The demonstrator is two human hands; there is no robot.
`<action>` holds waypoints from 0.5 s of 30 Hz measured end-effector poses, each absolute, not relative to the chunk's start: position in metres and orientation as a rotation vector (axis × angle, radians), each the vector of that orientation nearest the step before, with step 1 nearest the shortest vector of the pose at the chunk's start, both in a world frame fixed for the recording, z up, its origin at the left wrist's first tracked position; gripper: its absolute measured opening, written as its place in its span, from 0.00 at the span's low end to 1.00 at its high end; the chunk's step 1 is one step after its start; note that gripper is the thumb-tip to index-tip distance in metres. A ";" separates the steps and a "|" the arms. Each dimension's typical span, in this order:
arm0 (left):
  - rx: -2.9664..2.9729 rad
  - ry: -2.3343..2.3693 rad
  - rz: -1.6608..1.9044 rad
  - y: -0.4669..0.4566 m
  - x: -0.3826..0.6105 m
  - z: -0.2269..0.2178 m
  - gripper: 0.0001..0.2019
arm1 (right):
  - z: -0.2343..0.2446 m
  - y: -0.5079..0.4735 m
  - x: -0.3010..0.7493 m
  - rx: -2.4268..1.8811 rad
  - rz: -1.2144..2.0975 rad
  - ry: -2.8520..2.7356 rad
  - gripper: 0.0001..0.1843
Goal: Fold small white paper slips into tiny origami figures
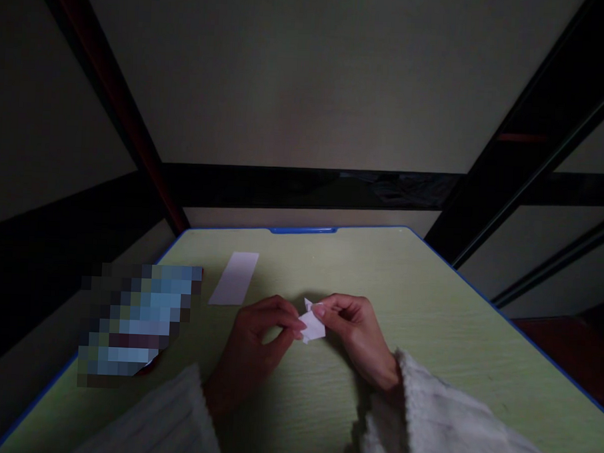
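Note:
A small piece of folded white paper [313,326] is held up between both hands over the middle of the table. My left hand [261,331] pinches its left edge between thumb and fingertips. On the other side, my right hand [352,325] grips its upper right part, thumb on top and fingers curled behind. Pointed corners of the paper stick out at the top and bottom. How its layers lie under the fingers is hidden.
A flat white paper strip [235,278] lies beyond my left hand. Further left a blurred-out, bluish rectangular object [150,320] rests near the table's edge. The pale wood-grain table [426,352] has a blue rim, and panelled walls stand behind it.

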State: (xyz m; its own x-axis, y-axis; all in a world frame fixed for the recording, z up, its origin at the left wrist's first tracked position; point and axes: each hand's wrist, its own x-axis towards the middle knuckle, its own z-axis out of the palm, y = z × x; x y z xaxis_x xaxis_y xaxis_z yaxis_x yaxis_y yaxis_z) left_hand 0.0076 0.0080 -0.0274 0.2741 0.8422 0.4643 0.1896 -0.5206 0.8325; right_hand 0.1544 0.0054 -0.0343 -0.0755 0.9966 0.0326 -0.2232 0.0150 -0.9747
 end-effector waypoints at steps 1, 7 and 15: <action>1.893 0.926 1.263 0.008 0.007 -0.027 0.08 | -0.034 0.005 0.154 -0.987 1.345 -1.109 0.07; 1.902 0.892 1.241 0.007 0.008 -0.026 0.09 | -0.034 0.004 0.155 -0.965 1.360 -1.095 0.09; 1.826 0.878 1.237 0.008 0.008 -0.031 0.08 | -0.032 0.006 0.153 -1.006 1.379 -1.083 0.11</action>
